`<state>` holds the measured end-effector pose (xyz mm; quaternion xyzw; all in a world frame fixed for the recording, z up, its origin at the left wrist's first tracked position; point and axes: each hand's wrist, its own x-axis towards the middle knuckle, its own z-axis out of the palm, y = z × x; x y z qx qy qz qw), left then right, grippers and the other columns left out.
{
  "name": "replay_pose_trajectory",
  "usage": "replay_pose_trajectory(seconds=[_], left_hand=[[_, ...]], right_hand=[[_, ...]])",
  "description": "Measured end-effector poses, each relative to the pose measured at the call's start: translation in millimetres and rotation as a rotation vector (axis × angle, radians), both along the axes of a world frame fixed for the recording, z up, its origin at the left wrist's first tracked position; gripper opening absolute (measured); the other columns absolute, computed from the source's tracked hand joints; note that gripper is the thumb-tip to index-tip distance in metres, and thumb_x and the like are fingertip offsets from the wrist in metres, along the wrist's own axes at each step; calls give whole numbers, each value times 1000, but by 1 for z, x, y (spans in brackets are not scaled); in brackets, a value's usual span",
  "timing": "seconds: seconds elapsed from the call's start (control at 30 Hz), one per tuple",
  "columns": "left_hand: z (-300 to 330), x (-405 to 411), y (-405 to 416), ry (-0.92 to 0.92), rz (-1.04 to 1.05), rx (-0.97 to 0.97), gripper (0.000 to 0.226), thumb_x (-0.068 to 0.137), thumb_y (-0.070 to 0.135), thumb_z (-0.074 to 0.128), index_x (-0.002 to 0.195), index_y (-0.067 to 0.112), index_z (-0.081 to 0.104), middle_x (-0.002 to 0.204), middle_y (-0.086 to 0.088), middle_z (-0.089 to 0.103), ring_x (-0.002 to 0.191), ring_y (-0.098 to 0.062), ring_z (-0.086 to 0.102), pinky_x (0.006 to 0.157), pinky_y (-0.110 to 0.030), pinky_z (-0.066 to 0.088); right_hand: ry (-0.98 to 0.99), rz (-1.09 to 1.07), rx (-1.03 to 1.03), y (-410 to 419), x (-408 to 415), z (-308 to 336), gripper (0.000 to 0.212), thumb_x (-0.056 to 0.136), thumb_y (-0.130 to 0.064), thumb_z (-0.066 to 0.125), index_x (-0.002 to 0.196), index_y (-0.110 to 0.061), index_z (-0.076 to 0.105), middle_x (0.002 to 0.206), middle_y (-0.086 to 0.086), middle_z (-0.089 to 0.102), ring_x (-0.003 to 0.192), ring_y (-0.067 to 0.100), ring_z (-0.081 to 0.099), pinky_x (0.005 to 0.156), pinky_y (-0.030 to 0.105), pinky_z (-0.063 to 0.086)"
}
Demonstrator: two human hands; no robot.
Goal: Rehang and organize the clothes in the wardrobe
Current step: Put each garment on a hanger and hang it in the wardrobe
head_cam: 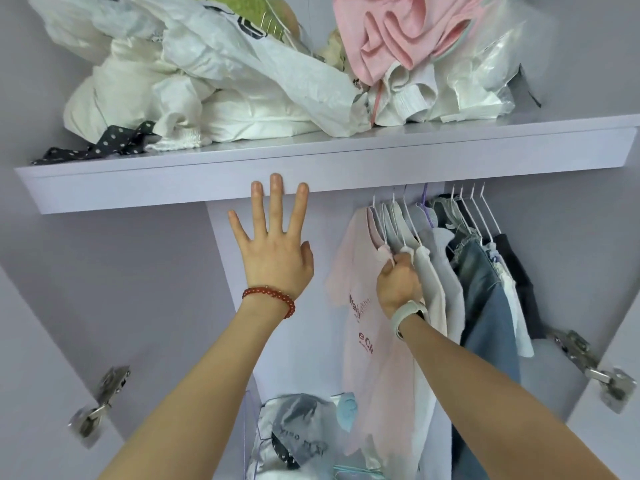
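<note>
Several garments hang on white wire hangers from a rail hidden under the wardrobe shelf. The leftmost is a pale pink T-shirt with red lettering. Beside it hang white and grey tops, blue jeans and a dark garment. My right hand, a watch on its wrist, is closed on the shoulder end of a hanger among the light tops. My left hand, with a red bead bracelet, is open, fingers spread, its fingertips against the shelf's front edge.
The shelf carries a heap of white clothes and plastic bags, a pink garment and a black dotted cloth. Bagged items lie at the wardrobe bottom. Door hinges flank the opening. A vertical divider stands behind my left arm.
</note>
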<state>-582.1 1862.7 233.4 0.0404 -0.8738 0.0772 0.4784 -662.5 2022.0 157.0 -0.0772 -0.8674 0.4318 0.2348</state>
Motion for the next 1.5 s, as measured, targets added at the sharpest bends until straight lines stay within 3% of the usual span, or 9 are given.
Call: replay_pose_trajectory(seconds=[0.1, 0.2, 0.37, 0.5, 0.73, 0.83, 0.97, 1.13, 1.5], left_hand=[[0, 0, 4, -11, -29, 50, 91, 71, 23, 66, 146, 24, 15, 153, -14, 15, 140, -38, 13, 102, -67, 19], [-6, 1, 13, -6, -100, 172, 85, 74, 19, 60, 146, 24, 15, 154, -14, 12, 141, -38, 9, 104, -65, 15], [-38, 10, 30, -11, -234, 310, 67, 78, 21, 43, 142, 21, 25, 151, -18, 20, 139, -40, 13, 107, -61, 12], [-96, 26, 54, -165, -337, 303, 60, 80, 29, 33, 140, 21, 30, 149, -17, 28, 138, -36, 17, 106, -60, 14], [-212, 89, 117, -705, -551, 268, 50, 78, 26, 48, 127, 14, 54, 135, -14, 50, 125, -36, 45, 93, -64, 36], [-243, 132, 147, -942, -670, 273, 51, 90, 21, 48, 140, 17, 38, 150, -7, 29, 140, -28, 21, 110, -53, 16], [-282, 205, 187, -1133, -835, 127, 51, 94, 25, 41, 143, 20, 27, 153, -2, 19, 141, -21, 12, 112, -48, 9], [-313, 311, 234, -1351, -1062, -149, 51, 95, 26, 36, 144, 22, 24, 154, 0, 17, 142, -19, 9, 111, -41, 11], [-337, 570, 358, -1461, -1670, -753, 51, 95, 22, 41, 143, 14, 27, 151, -10, 21, 139, -26, 19, 112, -36, 18]], right_hand=[[72, 61, 25, 4, 1, -5, 28, 94, -14, 43, 119, -4, 50, 117, 20, 56, 100, 38, 57, 66, 34, 37], [190, 202, 65, 14, 14, -14, 41, 91, -10, 47, 132, -11, 45, 132, 16, 46, 115, 36, 49, 83, 40, 45], [337, 279, 196, 47, 55, -19, 45, 90, -16, 42, 133, -3, 43, 131, 16, 49, 123, 28, 40, 103, 24, 26], [375, 210, 437, 84, 98, -56, 44, 87, -20, 37, 125, -1, 50, 124, 17, 55, 116, 30, 47, 101, 43, 39], [-75, -136, 428, 145, 236, -148, 51, 87, -31, 31, 123, -5, 55, 124, 15, 58, 116, 35, 53, 96, 57, 38], [-320, -297, 323, 157, 319, -178, 66, 84, -42, 19, 130, -7, 49, 134, 14, 50, 128, 34, 42, 106, 53, 26], [-561, -512, 236, 166, 440, -216, 79, 78, -50, 8, 134, -10, 45, 141, 11, 44, 132, 31, 34, 110, 47, 23], [-746, -833, 54, 155, 588, -251, 59, 85, -37, 21, 132, -12, 46, 133, 10, 49, 125, 32, 39, 104, 42, 29], [-781, -1536, -449, 116, 875, -304, 39, 92, -15, 40, 123, 6, 50, 125, 25, 53, 115, 42, 48, 100, 44, 34]])
